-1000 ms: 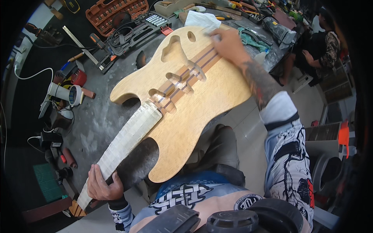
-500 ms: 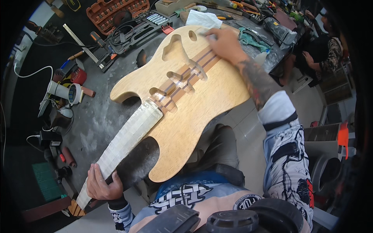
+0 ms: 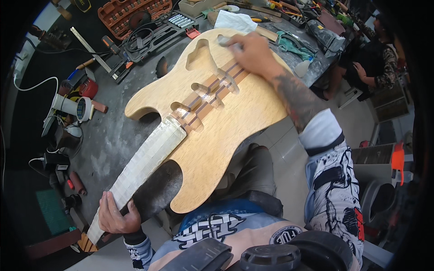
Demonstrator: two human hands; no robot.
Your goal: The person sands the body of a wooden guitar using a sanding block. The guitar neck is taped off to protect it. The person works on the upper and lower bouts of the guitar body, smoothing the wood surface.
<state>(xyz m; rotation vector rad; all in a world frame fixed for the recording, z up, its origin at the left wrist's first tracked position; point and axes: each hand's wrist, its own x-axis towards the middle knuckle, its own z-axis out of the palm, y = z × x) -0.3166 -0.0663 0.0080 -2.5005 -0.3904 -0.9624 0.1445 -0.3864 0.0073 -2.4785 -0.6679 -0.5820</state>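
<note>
An unpainted wooden guitar body (image 3: 226, 149) lies face up across the workbench, with hollowed cavities and dark stripes along its middle. Pale masking tape covers the guitar neck (image 3: 144, 158), which points to the lower left. Around this neck, near its headstock end, my left hand (image 3: 118, 214) is closed, fingers over the tape and thumb on the near side. My right hand (image 3: 255, 54) is closed on a small grey piece of sandpaper (image 3: 223, 40), pressed to the body's far end beside the small oval hole. The fingers partly hide the sandpaper.
A white cloth (image 3: 235, 21) and a green rag (image 3: 291, 43) lie beyond the body. An orange socket case (image 3: 131, 20) stands at the back. Rolls of tape (image 3: 83, 109), cables and tools crowd the left side. Another person (image 3: 373, 63) sits at the far right.
My right hand has slid a little to the left across the body's far end with the sandpaper. The guitar has shifted very slightly left, my left hand still around its neck.
</note>
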